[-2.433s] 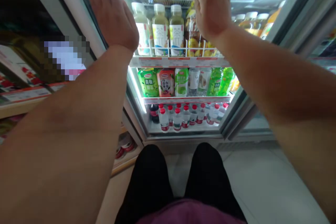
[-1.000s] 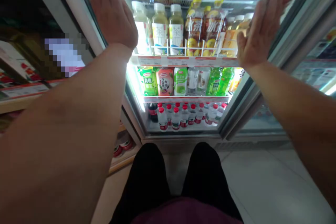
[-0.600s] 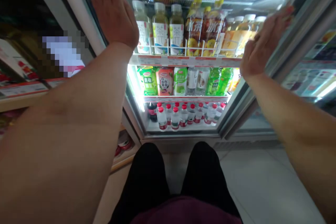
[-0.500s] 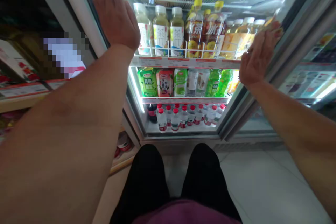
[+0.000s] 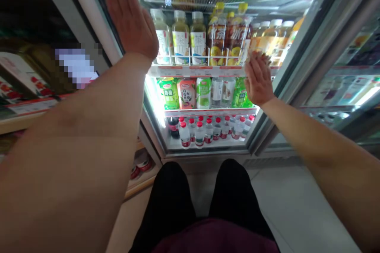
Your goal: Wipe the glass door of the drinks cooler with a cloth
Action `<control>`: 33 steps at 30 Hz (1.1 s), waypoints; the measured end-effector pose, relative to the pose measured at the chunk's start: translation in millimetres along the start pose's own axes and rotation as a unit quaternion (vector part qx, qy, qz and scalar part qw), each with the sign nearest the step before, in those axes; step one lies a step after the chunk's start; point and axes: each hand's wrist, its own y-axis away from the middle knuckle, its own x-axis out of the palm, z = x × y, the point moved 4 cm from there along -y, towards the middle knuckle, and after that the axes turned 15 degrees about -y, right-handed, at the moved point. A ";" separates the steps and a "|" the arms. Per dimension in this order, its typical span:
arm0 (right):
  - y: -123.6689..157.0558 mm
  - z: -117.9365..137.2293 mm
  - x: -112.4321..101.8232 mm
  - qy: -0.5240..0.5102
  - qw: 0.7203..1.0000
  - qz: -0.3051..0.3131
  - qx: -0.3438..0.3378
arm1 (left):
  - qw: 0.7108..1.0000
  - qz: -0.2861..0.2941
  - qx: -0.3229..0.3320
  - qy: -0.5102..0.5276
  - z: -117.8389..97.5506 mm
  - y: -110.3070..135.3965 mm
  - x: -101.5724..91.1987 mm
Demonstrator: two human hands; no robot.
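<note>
Glass door [image 5: 308,35] stands just beyond the knees [image 5: 172,185] on my feed; leaning too far could knock them against its lower edge. My hands are well apart, fingers flat, neither clamped on anything: the left hand [image 5: 133,27] seems pressed at its left side, the right hand [image 5: 259,80] near its right edge, by a crumpled patch [image 5: 265,57], cloth or reflection, I cannot tell. If it's slick, a palm could skid; a hard shove might rattle the bottles [image 5: 198,41] behind it.

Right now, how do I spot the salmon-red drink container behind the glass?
Find the lit, metal-framed glass fridge, then the narrow shelf directly above the small, clear, red-capped bottles. Second from left stands the salmon-red container, its red body between two green neighbours.
</note>
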 end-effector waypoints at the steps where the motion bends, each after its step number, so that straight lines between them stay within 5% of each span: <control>1: 6.2 -2.4 -1.1 -0.011 0.999 0.031 0.005 | 1.000 0.011 0.006 0.006 1.2 -1.0 1.2; 4: 14.6 -11.3 -11.1 -0.047 0.997 0.065 0.007 | 0.996 0.038 0.031 0.070 4.8 6.7 5.0; 8: 17.1 -10.2 -17.9 -0.070 0.996 0.060 0.006 | 0.969 0.093 0.015 0.227 8.8 57.7 3.8; 10: 8.0 -6.3 -19.4 -0.069 0.996 0.050 -0.001 | 0.944 0.148 0.005 0.295 7.0 90.3 2.8; 13: -28.0 -0.8 -20.7 -0.061 0.998 0.000 -0.021 | 0.941 0.145 -0.016 0.307 4.7 119.8 -1.7; 16: -67.1 8.9 -8.6 -0.054 0.996 -0.074 -0.010 | 0.944 0.140 -0.035 0.297 3.0 124.0 -4.4; 19: -75.2 34.7 23.5 -0.050 0.994 -0.101 0.007 | 0.929 0.164 -0.062 0.325 2.8 120.1 -6.1; 25: -65.8 98.0 71.2 -0.098 0.988 0.056 -0.105 | 0.925 0.177 -0.046 0.335 -0.8 119.6 -12.6; 30: -104.1 106.9 72.9 -0.089 0.993 0.023 -0.076 | 0.891 0.220 -0.072 0.391 -2.3 119.5 -14.2; 33: -109.0 121.7 84.2 -0.092 0.992 0.045 -0.073 | 0.897 0.215 -0.073 0.379 -1.6 119.1 -12.9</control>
